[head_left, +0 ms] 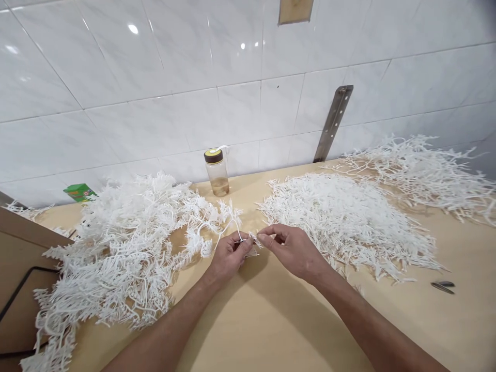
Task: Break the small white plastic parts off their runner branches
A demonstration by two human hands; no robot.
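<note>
Between my hands is a white, thin branching piece [253,238] that looks like moulded plastic. My left hand [231,254] is closed on it, thumb pressed against the fingers, and white strands stick out above and to the left. The thumb and fingers of my right hand [292,250] pinch at its right end; the fingertips partly hide what they grip. To the left lies a large tangled pile of white branching pieces [127,248], reaching close to my left hand. Just beyond my right hand spreads a flatter pile of short white pieces [341,217].
A bottle [219,175] with a dark and yellow lid stands by the tiled wall. At the back right is a heap of white branches [422,170]. A cardboard box [27,289] is at left, near a green carton [80,192]. A small dark tool [443,287] lies right.
</note>
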